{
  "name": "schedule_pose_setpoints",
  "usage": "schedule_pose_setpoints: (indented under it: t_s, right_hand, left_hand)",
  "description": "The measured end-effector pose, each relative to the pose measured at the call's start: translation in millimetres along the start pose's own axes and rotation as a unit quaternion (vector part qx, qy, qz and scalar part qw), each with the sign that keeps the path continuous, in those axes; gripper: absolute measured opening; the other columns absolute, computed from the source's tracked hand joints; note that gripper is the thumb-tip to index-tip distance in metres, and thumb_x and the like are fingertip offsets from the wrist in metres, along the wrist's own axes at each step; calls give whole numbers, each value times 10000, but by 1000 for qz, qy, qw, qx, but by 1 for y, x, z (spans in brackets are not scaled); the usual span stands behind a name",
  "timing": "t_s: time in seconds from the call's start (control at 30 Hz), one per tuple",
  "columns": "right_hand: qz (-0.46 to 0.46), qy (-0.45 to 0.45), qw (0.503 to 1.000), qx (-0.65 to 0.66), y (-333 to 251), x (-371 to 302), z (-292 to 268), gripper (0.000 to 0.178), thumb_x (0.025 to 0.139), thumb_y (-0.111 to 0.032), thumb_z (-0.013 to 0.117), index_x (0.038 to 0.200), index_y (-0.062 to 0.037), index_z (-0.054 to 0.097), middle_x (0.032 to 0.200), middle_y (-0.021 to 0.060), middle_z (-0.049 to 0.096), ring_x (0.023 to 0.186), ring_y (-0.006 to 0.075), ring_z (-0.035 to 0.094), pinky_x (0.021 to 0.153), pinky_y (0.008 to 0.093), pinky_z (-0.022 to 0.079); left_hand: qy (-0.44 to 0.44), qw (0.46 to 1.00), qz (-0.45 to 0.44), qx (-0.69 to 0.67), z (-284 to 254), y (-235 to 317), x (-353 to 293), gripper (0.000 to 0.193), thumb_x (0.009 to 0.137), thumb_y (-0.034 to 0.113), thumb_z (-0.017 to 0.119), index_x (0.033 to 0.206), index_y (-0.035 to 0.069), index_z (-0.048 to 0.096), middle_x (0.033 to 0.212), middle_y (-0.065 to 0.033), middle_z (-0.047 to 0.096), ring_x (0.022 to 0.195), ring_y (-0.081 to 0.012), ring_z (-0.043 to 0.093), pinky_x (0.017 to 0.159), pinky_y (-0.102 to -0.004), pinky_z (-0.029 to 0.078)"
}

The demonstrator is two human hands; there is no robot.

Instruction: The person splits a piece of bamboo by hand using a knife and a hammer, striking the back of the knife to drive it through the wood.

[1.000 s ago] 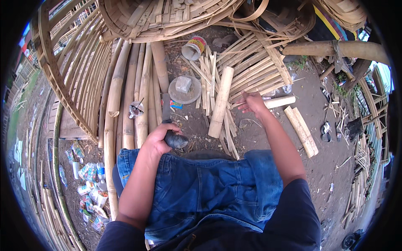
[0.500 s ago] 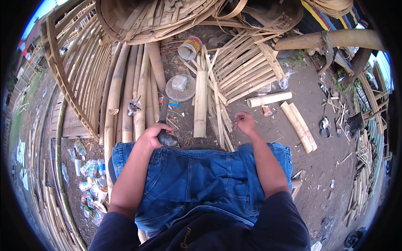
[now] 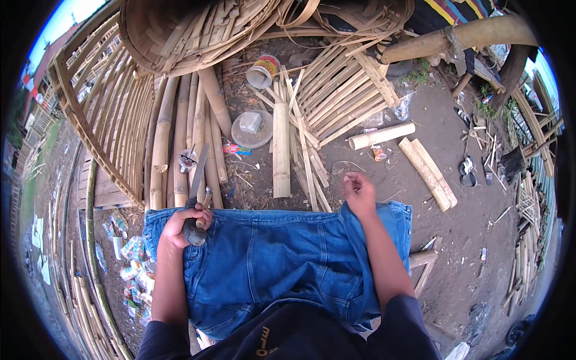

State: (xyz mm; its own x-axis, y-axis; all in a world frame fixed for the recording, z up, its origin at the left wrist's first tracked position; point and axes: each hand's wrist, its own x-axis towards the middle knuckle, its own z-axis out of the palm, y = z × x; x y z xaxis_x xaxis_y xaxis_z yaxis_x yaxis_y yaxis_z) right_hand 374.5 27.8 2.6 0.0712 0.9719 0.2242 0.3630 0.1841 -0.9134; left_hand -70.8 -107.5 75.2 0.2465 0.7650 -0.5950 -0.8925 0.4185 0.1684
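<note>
My left hand (image 3: pixel 177 227) is closed round the dark, bulky handle of a large knife (image 3: pixel 200 171), above the left end of the denim on my lap. Its long blade points up and away from me. A short, light wooden piece (image 3: pixel 207 198) with a bright end sticks up by the same fingers; how it is held is partly hidden. My right hand (image 3: pixel 360 193) hovers by the right edge of the blue denim (image 3: pixel 276 258), fingers curled in. Whatever it may hold cannot be made out. Ahead lies a split bamboo piece (image 3: pixel 281 150) beside several thin strips (image 3: pixel 307 162).
Bamboo poles (image 3: pixel 180 126) lie ahead on the left, with a clear cup (image 3: pixel 187 159) on them. Farther off are a round disc (image 3: pixel 242 138) bearing a pale block (image 3: pixel 250 122), a bucket (image 3: pixel 262 75) and a slatted bamboo panel (image 3: pixel 345 90). Plastic litter (image 3: pixel 139 273) lies to the left.
My left hand has moved left and slightly nearer with the knife, whose blade now tilts right. The light wooden piece now shows in that hand. My right hand has shifted slightly, still curled.
</note>
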Motion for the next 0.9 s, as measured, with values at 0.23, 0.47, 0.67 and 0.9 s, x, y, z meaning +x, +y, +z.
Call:
schedule_pose_setpoints:
  t_s: [0.23, 0.47, 0.67, 0.9]
  right_hand:
    - [-104, -95, 971, -193, -46, 32, -18, 124, 869, -128, 678, 889, -6, 667, 745, 140, 654, 593, 285, 615, 608, 336, 522]
    - [-127, -354, 892, -249, -104, 77, 7, 118, 842, -99, 651, 926, -29, 697, 870, 165, 696, 855, 317, 676, 773, 407, 529]
    - [19, -522, 746, -414, -107, 138, 122, 239, 858, -247, 685, 964, -34, 709, 858, 162, 699, 752, 234, 681, 662, 367, 541]
    - [287, -465, 786, -288, 40, 168, 226, 378, 852, -292, 693, 984, 62, 675, 898, 178, 700, 740, 251, 681, 633, 386, 562]
  left_hand:
    - [44, 984, 9, 174, 13, 15, 23, 192, 818, -93, 576, 913, 44, 481, 836, -157, 546, 755, -242, 587, 655, -340, 540]
    - [76, 948, 32, 307, 98, 26, 52, 135, 820, -49, 627, 902, 0, 531, 766, -154, 584, 705, -261, 645, 617, -367, 576]
    - [26, 973, -18, 227, 71, 25, 105, 156, 823, -78, 606, 905, 8, 504, 823, -143, 575, 742, -249, 631, 629, -361, 567]
    - [70, 975, -79, 196, 43, 9, 128, 200, 806, -68, 623, 913, 33, 488, 800, -140, 595, 703, -246, 636, 606, -355, 560]
